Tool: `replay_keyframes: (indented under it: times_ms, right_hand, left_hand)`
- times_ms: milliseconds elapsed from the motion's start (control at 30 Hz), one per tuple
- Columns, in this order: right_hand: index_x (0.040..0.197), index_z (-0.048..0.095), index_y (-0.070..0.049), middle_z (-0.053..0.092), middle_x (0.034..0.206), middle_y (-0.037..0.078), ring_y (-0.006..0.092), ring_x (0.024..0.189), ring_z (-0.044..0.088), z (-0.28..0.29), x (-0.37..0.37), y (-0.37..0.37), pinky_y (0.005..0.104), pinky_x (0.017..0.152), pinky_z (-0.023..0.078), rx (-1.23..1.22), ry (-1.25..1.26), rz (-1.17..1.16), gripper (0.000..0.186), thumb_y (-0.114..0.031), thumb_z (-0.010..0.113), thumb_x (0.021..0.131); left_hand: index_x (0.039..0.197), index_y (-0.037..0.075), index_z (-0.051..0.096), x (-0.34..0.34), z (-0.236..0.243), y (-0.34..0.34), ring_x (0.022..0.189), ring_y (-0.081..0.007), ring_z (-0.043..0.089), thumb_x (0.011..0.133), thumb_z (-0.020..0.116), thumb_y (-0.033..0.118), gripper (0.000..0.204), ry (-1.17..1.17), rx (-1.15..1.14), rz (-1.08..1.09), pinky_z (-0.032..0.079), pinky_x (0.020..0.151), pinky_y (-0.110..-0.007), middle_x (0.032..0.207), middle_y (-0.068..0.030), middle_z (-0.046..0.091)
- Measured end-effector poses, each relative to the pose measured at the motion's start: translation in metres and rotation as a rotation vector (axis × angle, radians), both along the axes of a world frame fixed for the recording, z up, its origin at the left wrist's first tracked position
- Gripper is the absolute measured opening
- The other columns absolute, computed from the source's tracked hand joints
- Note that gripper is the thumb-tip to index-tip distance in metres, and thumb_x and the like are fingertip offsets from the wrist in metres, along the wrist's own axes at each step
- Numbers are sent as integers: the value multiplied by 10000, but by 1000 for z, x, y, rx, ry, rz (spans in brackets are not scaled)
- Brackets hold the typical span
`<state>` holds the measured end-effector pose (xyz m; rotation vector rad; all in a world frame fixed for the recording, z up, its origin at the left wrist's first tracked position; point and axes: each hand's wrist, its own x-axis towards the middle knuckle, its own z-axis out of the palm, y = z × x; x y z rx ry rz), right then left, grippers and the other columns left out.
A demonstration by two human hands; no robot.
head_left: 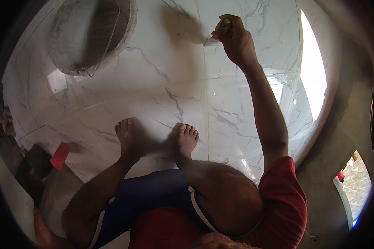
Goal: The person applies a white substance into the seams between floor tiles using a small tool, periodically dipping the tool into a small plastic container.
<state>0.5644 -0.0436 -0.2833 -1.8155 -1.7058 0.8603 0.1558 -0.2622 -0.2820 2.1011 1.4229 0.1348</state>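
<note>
Extended well right of the basin (131, 20) on a nearly straight arm (266, 103), with right hand (237, 41) clamped on a tool (211, 41), tip angled basinward. Hidden in the grip: most of the tool. Cut off, well below the basin: left hand (43, 232), too dim to tell whether curled or spread.

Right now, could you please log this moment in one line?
right hand: holds pointed tool over marbled floor | grey tub: upper left | red object: left
</note>
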Motion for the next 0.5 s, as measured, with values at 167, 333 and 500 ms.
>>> replay_keyframes:
  times_ms: [167,333,500]
  right_hand:
    - [1231,478,-62,725,878,96,279,838,753,11,15,-56,384,724,573,-133,-15,60,396,-98,733,930]
    - [1214,493,-54,738,900,130,330,847,749,-15,21,-64,421,755,572,-227,-12,20,401,-154,749,922]
    - [1205,499,-56,739,897,156,368,850,742,-5,-3,-6,442,753,568,-107,-44,17,371,-176,726,937]
  left_hand:
    - [1287,19,525,-4,31,17,1082,-371,523,765,742,228,603,-33,-25,14,415,893,-510,1231,-179,535]
    - [1289,25,551,-78,163,76,1089,-367,533,784,751,264,594,-5,161,69,428,890,-510,1248,-172,546]
    - [1291,31,577,-179,284,97,1095,-363,542,803,761,301,586,90,407,167,441,887,-509,1265,-165,556]
